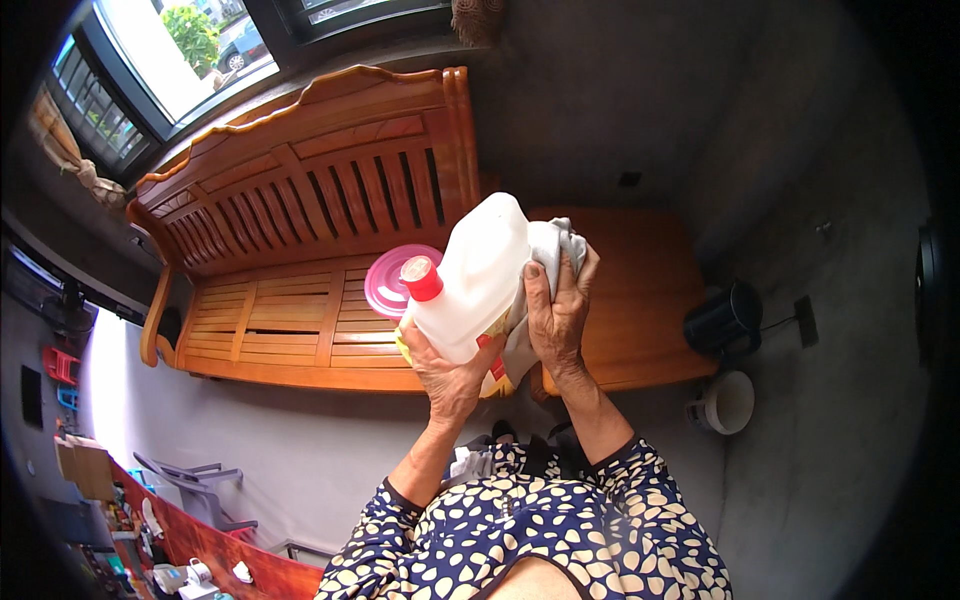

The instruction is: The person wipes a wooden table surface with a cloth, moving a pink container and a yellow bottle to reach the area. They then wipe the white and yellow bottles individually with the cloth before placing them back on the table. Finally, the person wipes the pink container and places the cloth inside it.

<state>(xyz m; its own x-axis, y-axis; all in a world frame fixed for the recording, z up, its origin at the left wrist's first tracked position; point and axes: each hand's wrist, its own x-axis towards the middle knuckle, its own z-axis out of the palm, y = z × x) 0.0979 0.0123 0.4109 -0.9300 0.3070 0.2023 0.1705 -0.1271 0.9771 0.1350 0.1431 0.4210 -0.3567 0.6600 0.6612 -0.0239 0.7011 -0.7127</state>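
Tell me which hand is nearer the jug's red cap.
Left. The left hand grips the white jug just below its red cap; the right hand presses a cloth on the far side.

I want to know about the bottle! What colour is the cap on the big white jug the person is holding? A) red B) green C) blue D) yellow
A: the white jug, held from below by the left hand while the right hand presses a cloth to it, has a red cap.

Wooden bench [300, 300] and side table [640, 300] block ahead; floor [830, 440] rightward seems open.
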